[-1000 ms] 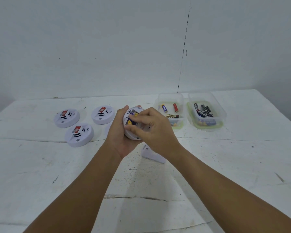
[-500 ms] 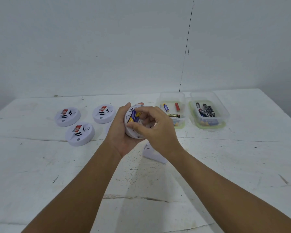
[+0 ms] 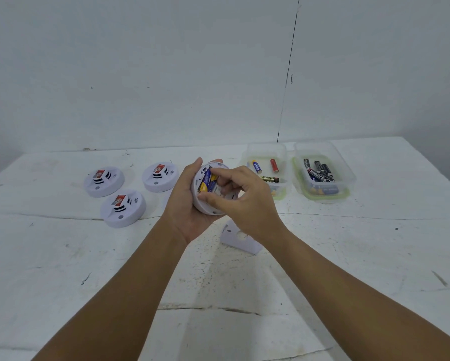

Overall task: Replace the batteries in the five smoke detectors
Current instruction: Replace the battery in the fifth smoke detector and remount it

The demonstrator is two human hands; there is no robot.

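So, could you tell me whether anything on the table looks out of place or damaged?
Only the loose white cover plate, lying by itself on the table below the hands; it probably belongs to the open detector held in the left hand. The table's surface is cracked and scuffed. Nothing looks spilled.

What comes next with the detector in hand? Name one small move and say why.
Probably lift the blue battery out with the right hand: its fingertips sit at the battery in the open back of the detector that the left hand holds.

bare workroom: scuffed white table (image 3: pixel 348 256) against a plain cracked wall (image 3: pixel 166 74).
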